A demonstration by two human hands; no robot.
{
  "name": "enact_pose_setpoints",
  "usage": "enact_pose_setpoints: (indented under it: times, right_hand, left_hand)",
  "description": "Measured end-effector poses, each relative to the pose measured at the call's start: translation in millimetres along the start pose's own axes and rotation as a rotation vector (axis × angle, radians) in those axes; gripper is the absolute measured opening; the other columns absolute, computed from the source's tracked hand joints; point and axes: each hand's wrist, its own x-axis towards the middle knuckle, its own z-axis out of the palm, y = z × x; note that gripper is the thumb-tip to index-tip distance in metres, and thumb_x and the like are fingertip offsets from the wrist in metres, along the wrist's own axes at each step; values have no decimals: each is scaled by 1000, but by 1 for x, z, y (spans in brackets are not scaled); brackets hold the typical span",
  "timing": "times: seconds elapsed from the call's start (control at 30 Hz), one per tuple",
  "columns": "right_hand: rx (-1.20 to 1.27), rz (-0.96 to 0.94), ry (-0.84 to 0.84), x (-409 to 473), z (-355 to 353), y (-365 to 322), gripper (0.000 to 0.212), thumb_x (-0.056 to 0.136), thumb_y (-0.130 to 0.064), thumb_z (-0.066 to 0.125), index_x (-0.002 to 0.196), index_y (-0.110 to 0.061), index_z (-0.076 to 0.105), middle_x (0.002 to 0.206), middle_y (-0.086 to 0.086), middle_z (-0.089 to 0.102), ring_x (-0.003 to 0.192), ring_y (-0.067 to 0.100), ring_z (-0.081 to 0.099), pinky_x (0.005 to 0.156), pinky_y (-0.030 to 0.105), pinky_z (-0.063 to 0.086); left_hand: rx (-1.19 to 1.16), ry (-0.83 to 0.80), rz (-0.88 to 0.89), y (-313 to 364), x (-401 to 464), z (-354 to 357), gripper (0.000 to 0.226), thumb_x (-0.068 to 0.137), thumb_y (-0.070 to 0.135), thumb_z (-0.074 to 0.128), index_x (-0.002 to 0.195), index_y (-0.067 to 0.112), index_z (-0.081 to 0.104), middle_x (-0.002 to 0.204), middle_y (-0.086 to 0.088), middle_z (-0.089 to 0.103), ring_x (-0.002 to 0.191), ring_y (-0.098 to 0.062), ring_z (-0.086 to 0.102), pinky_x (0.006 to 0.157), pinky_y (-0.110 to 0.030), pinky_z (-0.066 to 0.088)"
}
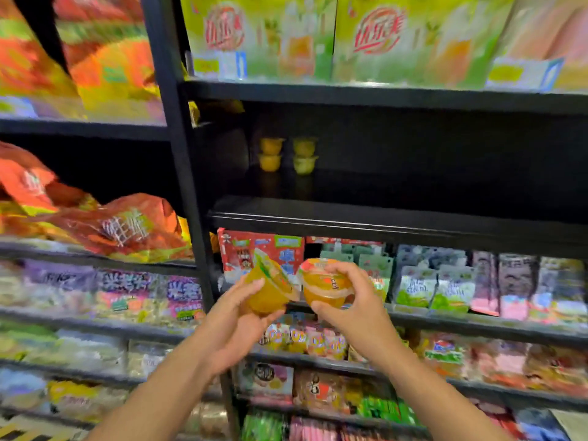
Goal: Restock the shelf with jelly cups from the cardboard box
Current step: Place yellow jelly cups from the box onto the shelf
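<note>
My left hand (234, 316) grips a yellow jelly cup with a green-edged lid (270, 284), tilted with its lid facing up and left. My right hand (346, 297) grips an orange jelly cup (324, 288), fingers curled over its lid and thumb under its base. The two cups nearly touch, held in front of the snack shelves. Above them is a dark black shelf (381, 214). At its back stand two stacks of jelly cups: an orange stack (270, 154) and a yellow-green stack (304, 155). The cardboard box is out of view.
A black upright post (178, 154) divides the shelving. Green drink cartons (318, 36) fill the shelf above. Red snack bags (121, 227) lie on the left shelf. Packed snack packets (445, 281) fill the shelves below and behind my hands.
</note>
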Motion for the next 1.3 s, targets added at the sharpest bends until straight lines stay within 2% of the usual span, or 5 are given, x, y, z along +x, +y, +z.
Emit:
enact_pose_setpoints:
  times: [0.1, 0.3, 0.67, 0.9, 1.3]
  right_hand:
    - [52, -28, 24, 18, -12, -21, 50, 75, -19, 84, 110, -40, 56, 113, -17, 62, 97, -6, 61, 78, 12, 46]
    - [50, -42, 52, 50, -30, -41, 55, 75, -24, 86, 118, -38, 54, 116, -16, 61, 103, 2, 61, 76, 19, 51]
    - [59, -47, 53, 100, -46, -40, 51, 79, -26, 84, 117, -39, 52, 112, -20, 58, 101, 2, 60, 70, 16, 51]
    - [54, -90, 54, 137, -54, -24, 57, 77, -33, 84, 125, -38, 53, 120, -16, 57, 109, 8, 58, 90, 36, 55]
    - [29, -121, 39, 166, -52, -23, 60, 81, -32, 81, 135, -35, 53, 127, -11, 56, 114, 9, 55, 90, 30, 51]
  left_hand:
    - [90, 28, 91, 25, 7, 21, 50, 82, 10, 65, 131, 10, 55, 126, -20, 66, 110, -31, 67, 80, -40, 60]
    - [310, 85, 180, 60, 22, 52, 77, 62, 9, 82, 132, 14, 50, 119, -22, 67, 105, -40, 68, 97, -56, 52]
    - [508, 214, 305, 78, 68, 81, 86, 55, 21, 91, 128, 28, 46, 113, -8, 68, 97, -29, 72, 84, -49, 59]
    - [581, 300, 407, 84, 95, 88, 80, 72, 14, 88, 134, 27, 39, 121, -3, 62, 106, -23, 68, 90, -38, 56]
    - [693, 275, 423, 86, 105, 85, 67, 82, 15, 80, 135, 29, 41, 119, -2, 61, 108, -20, 64, 101, -44, 52]
